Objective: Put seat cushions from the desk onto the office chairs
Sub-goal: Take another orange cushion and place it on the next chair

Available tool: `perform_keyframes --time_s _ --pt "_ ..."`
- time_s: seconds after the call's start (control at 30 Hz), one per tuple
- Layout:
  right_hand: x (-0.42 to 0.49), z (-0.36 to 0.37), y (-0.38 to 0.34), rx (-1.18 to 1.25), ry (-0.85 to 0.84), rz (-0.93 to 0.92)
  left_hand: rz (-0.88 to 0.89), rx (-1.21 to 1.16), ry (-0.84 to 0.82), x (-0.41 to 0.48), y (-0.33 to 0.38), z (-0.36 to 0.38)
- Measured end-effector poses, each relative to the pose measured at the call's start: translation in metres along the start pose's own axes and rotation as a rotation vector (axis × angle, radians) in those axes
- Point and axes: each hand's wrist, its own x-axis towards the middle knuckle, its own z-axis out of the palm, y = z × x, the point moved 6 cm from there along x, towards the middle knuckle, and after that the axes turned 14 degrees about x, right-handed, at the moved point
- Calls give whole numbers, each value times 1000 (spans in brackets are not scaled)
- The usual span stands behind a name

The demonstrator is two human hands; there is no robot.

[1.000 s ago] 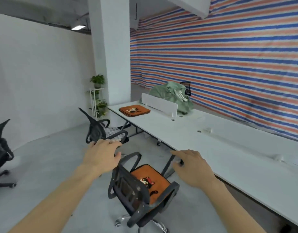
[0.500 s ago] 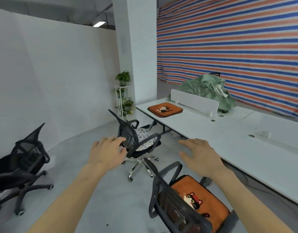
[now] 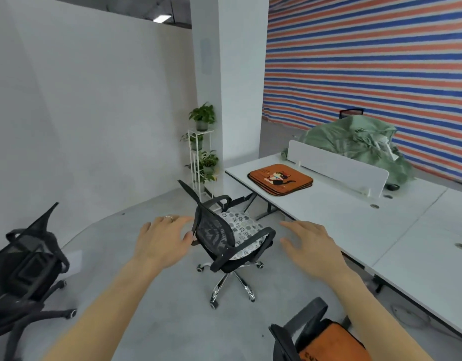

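Note:
A stack of orange cat-print cushions (image 3: pixel 280 179) lies on the far corner of the white desk (image 3: pixel 355 220). Ahead stands a black mesh chair (image 3: pixel 224 238) with a grey patterned cushion (image 3: pixel 241 230) on its seat. At the bottom right, another chair (image 3: pixel 297 332) carries an orange cushion (image 3: pixel 329 345). A third black chair (image 3: pixel 24 267) at the left shows no cushion. My left hand (image 3: pixel 163 239) and my right hand (image 3: pixel 309 246) hover empty, fingers apart, either side of the middle chair.
A white pillar (image 3: pixel 230 82) and a plant stand (image 3: pixel 201 157) rise behind the desk corner. A white divider panel (image 3: pixel 336 168) and a green cloth bundle (image 3: pixel 355 142) sit on the desk. A striped tarp (image 3: pixel 368 56) covers the right wall. Grey floor spreads between the chairs.
The view has swung left and moved forward. The chair with the orange cushion has slid to the bottom right corner, and the chair with the grey cushion is now between my empty hands.

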Motion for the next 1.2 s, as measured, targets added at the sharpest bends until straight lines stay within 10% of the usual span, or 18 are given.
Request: perform_keyframes --time_s 0.47,1.2 --pt "187 47 25 -119 138 343 364 -94 -49 288 12 93" --pt "400 98 362 64 -44 789 711 47 -373 572 334 276"
